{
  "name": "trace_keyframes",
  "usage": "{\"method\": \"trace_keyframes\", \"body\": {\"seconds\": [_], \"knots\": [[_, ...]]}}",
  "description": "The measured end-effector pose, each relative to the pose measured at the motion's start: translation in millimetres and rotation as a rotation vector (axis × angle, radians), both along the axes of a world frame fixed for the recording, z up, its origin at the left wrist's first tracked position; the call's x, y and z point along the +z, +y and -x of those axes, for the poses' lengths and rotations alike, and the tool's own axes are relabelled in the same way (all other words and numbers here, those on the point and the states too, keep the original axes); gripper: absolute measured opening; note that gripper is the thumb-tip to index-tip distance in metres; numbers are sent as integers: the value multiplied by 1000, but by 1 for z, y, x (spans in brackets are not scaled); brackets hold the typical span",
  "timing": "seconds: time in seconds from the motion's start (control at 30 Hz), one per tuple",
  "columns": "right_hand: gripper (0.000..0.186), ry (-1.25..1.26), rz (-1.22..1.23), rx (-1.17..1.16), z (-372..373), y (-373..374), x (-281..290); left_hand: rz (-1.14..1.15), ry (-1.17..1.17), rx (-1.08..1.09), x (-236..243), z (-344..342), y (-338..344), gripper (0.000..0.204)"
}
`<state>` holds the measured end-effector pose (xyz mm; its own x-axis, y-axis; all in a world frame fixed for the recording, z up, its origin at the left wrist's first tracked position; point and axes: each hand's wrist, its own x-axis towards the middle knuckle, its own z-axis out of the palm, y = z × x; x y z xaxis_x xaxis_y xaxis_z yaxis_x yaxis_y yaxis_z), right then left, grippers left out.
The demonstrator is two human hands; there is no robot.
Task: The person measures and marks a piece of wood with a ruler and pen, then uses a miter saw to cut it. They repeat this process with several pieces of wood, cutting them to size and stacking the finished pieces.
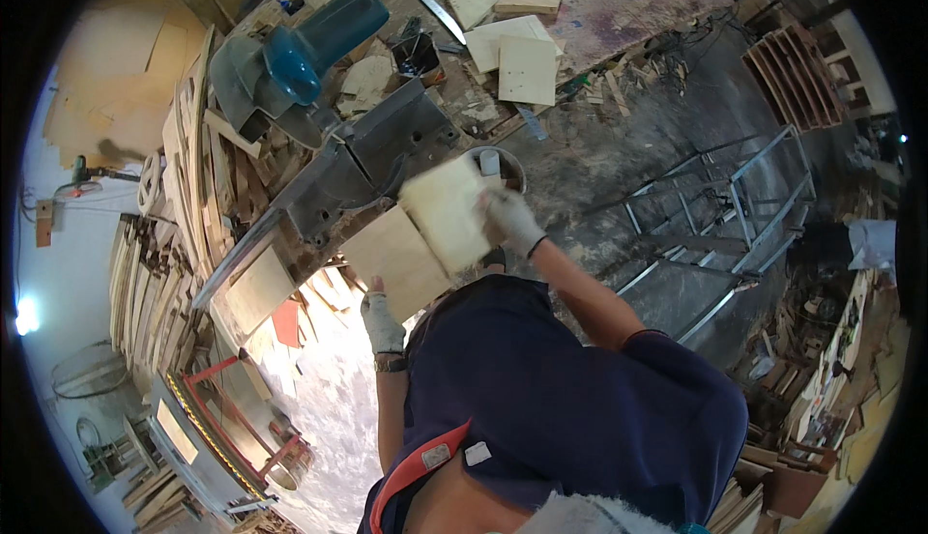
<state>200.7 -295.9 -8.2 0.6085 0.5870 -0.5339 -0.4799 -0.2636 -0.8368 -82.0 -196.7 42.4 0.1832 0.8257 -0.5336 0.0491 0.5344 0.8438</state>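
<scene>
Plywood squares, 2 of them, lie on the saw worktop [319,215]: the lower plywood square [394,259] under the gloved left hand [381,321], the upper plywood square [447,213] gripped by the right hand [509,220]. They look light, stiff, splintery; edges seem best to hold.

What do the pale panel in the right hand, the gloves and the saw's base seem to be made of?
The pale panel looks like unfinished plywood or thin board: matte, light tan. The right hand and left hand wear whitish gloves, probably knitted fabric, dull and soft-looking. The saw base looks like cast metal, grey and dusty; its motor housing seems teal plastic.
</scene>
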Motion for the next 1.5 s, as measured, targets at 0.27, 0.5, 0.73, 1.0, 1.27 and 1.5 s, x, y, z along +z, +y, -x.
{"method": "trace_keyframes", "body": {"seconds": [0.27, 0.5, 0.73, 1.0, 1.27, 1.5], "knots": [[45, -536, 265, -285, -249, 16, -18, 22, -42, 184, 9, 45, -17, 55], [69, -386, 479, -187, -298, 50, -32, 80, 0, 282, 17, 55, -49, 58], [49, -190, -413, -340, -300, 75, -17, 78, -153, 453, 12, 70, -72, 51], [46, -58, -152, -310, -319, 109, -5, 131, -113, 701, -3, 89, -64, 48], [42, -893, -282, 904, 101, 133, -9, 142, -290, 923, -9, 144, -79, 49], [79, -1483, -303, 1341, 280, 299, 24, 49, -249, 1071, -15, 206, -90, 44]]}}
